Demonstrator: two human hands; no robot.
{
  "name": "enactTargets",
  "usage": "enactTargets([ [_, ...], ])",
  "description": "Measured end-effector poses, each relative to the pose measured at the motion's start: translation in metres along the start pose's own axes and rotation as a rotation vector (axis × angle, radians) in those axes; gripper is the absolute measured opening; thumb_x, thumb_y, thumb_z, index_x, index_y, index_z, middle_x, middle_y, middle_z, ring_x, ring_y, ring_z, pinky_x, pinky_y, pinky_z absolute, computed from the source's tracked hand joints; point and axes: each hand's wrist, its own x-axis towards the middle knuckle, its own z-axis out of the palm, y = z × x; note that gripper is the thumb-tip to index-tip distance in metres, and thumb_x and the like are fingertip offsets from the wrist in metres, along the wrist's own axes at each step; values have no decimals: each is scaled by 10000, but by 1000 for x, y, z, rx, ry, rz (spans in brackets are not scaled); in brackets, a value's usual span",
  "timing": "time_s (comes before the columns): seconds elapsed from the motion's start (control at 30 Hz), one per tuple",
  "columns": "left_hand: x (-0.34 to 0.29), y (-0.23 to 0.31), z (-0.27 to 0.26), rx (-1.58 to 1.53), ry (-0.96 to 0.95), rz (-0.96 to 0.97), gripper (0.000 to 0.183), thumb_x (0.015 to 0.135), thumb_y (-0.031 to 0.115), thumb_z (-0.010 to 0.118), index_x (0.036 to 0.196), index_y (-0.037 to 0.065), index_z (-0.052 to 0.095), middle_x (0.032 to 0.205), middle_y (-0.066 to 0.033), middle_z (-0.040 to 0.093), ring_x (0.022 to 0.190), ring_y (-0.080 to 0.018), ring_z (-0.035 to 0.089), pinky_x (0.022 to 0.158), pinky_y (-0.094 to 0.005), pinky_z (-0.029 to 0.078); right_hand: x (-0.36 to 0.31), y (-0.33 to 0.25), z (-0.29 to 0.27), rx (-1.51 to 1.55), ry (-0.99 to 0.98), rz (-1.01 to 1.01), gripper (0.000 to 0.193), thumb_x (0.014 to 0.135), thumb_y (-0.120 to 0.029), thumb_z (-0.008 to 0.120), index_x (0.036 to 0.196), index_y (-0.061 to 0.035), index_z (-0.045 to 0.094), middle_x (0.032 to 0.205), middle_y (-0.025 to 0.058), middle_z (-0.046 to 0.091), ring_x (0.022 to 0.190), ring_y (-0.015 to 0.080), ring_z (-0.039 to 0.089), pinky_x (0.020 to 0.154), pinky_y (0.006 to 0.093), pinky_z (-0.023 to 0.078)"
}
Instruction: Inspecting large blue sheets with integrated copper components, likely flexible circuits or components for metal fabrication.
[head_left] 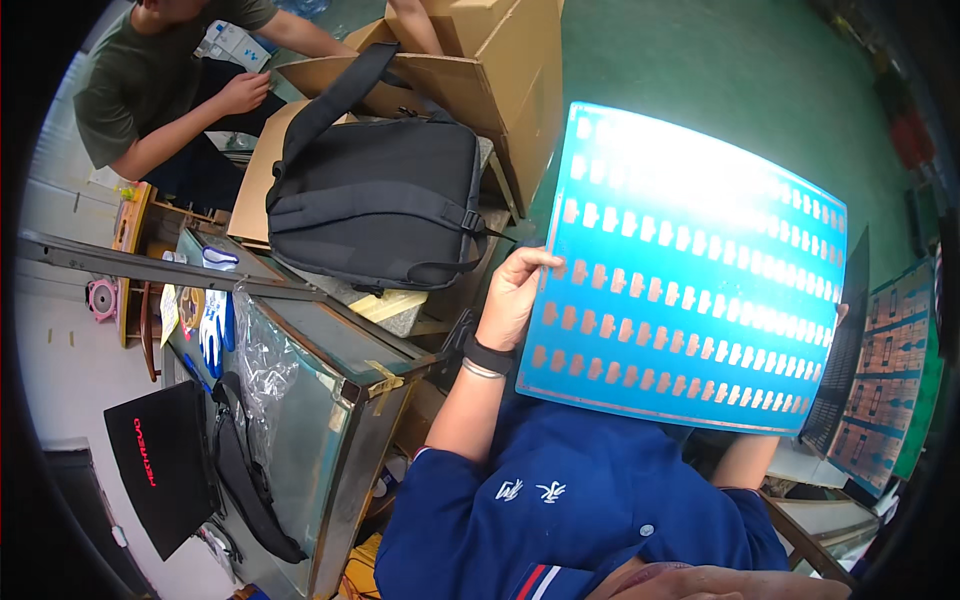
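A thin blue panel [690, 275] with rows of small copper-coloured shapes, much like a circuit board sheet, is held up in front of my chest. Bright glare washes out part of its far side. My left hand [518, 285] pinches the panel's left edge, thumb on the face. At the opposite edge, only a bit of my right hand [842, 312] shows gripping the rim; the panel hides the rest of it and part of that forearm.
To the left, a black backpack [375, 200] lies beside a large cardboard box [520, 100]. A person [150, 110] reaches toward that box. A glass-topped table [310, 440] bears gloves [215, 325] and a black laptop [160, 465]. More patterned panels [885, 370] stand at the right.
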Motion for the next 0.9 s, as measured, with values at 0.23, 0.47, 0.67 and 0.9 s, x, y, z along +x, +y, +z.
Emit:
enactTargets([
  [0.23,2,-10,7,-332,127,-272,357,948,186,466,1275,47,436,1136,-51,568,1015,-133,553,859,-289,459,-7,9,8,29,20,33,473,954,-371,369,1326,-78,381,1319,81,440,1221,244,401,1024,444,338],
  [0.47,2,-50,11,-555,112,-400,358,948,193,460,1278,58,427,1142,-55,567,1013,-136,564,850,-292,483,-20,23,18,100,3,112,489,955,-390,363,1328,-74,379,1324,83,437,1221,250,402,1020,446,338],
  [0.67,14,-70,45,-656,143,-320,337,945,159,461,1274,113,402,1185,-42,528,1050,-150,536,913,-336,454,-77,45,95,107,-96,240,586,958,-463,308,1330,-11,348,1271,110,481,1097,220,493,933,362,397],
  [0.9,11,-96,72,-681,-4,-504,337,945,222,474,1263,143,397,1183,-33,511,1041,-160,536,897,-352,461,-85,64,107,-611,101,-70,368,948,-188,461,1234,40,421,1070,88,560,936,126,533,797,270,432],
])
